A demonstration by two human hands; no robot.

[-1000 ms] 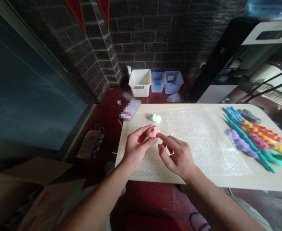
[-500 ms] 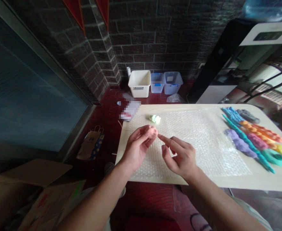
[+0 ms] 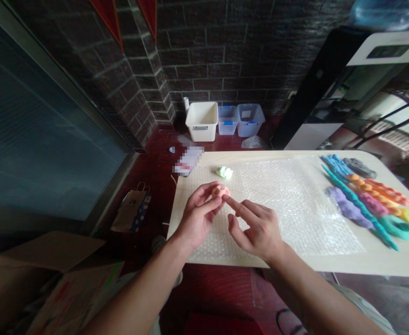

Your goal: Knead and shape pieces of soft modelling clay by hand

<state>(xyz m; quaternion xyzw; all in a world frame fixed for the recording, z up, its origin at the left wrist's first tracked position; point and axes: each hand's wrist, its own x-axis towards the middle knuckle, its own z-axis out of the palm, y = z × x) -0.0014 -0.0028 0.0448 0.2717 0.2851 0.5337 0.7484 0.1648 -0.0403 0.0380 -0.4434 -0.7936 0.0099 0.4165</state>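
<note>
Between the thumb and fingers of my left hand (image 3: 199,211) is a small peach-coloured lump of modelling clay (image 3: 221,190), rounded, with a little bump on top. My right hand (image 3: 258,228) holds nothing. Its index finger is stretched out with the tip against the clay's right side, while the thumb stands apart and the other fingers curl. Just beyond the clay, a pale green and white lump (image 3: 225,172) lies on the bubble wrap (image 3: 277,195).
Several coloured clay pieces, among them a purple one (image 3: 349,208) and a long teal roll (image 3: 361,207), lie at the right of the table (image 3: 221,158). Bins (image 3: 204,132) stand by the wall. A paper bag (image 3: 129,211) and a cardboard box (image 3: 75,293) are at the left.
My left hand has turned the clay slightly, so its top bump shows more. My right index finger has moved left and a little down along the clay.
</note>
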